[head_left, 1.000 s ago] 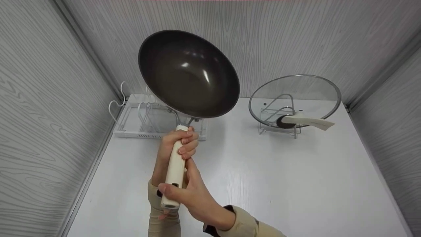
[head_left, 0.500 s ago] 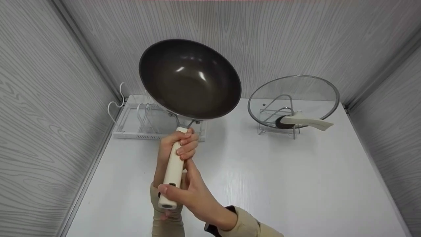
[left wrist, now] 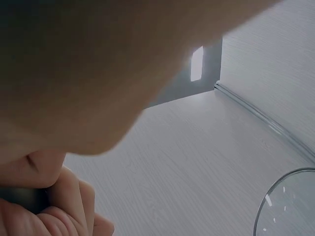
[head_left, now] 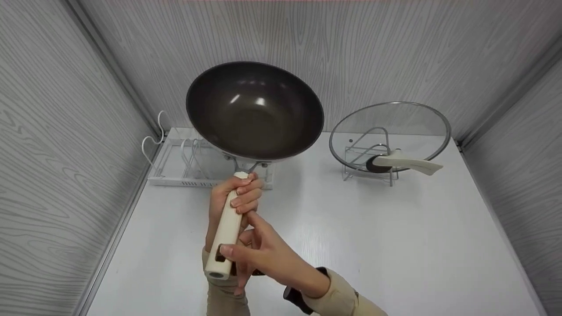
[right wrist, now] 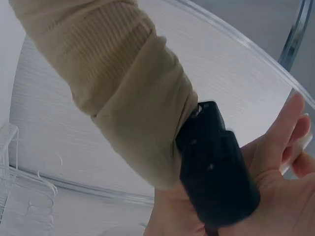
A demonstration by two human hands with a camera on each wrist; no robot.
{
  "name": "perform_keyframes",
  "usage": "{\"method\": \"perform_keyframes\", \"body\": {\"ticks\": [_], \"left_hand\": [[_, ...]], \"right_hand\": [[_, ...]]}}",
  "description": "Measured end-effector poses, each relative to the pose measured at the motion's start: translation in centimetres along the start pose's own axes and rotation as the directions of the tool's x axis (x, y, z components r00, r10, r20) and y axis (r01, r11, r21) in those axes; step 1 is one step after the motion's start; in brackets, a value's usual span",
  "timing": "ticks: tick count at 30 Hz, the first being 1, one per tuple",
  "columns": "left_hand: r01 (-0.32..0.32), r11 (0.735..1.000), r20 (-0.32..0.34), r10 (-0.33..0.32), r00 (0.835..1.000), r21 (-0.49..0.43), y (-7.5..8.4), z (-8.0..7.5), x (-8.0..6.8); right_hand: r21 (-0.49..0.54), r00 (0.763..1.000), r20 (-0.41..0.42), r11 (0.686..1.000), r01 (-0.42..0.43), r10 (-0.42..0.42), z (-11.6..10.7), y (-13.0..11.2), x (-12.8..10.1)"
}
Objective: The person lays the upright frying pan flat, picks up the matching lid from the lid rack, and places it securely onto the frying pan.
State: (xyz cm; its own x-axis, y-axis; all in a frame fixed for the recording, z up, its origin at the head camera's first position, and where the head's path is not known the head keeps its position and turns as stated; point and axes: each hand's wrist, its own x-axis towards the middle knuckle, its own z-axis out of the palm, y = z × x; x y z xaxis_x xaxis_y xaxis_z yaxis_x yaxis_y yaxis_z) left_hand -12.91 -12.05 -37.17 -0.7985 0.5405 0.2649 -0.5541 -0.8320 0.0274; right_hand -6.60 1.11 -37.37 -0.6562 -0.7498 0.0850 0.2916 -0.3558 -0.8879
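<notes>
A dark-lined wok [head_left: 259, 114] is held up over the back of the table, its inside facing the head camera. My left hand [head_left: 246, 195] grips its cream handle [head_left: 228, 224] near the pan end, fingers wrapped round. Lower down, my right hand [head_left: 274, 254] has its thumb lying at the slot near the handle's end. The index finger of that hand points up to just below the left hand, and the other fingers hang loose beside the handle. Curled fingers [left wrist: 69, 196] show at the lower left of the left wrist view.
Behind and left of the wok stands a white wire rack [head_left: 171, 180]. To the right, a glass lid [head_left: 395, 120] with a cream knob handle [head_left: 408, 162] leans in a small wire stand [head_left: 390, 177]. Grained panels enclose the white table [head_left: 373, 245] on three sides.
The wok has come down slightly, showing more of its inside. My right hand has loosened and shifted right along the handle's end, so its fingers show. The left hand keeps its grip.
</notes>
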Motion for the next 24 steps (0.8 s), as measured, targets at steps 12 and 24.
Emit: {"method": "perform_keyframes", "body": {"ticks": [12, 24], "left_hand": [[0.01, 0.994, 0.02, -0.008, 1.0, -0.107, -0.3, -0.6, -0.4], [0.023, 0.994, 0.061, -0.017, 0.998, -0.106, -0.3, -0.7, -0.3]], "right_hand": [[-0.455, 0.963, 0.046, 0.852, 0.258, -0.267, -5.0, -3.3, -0.6], [-0.955, 0.552, 0.089, 0.085, 0.283, -0.829, -13.7, -8.6, 1.5]]}}
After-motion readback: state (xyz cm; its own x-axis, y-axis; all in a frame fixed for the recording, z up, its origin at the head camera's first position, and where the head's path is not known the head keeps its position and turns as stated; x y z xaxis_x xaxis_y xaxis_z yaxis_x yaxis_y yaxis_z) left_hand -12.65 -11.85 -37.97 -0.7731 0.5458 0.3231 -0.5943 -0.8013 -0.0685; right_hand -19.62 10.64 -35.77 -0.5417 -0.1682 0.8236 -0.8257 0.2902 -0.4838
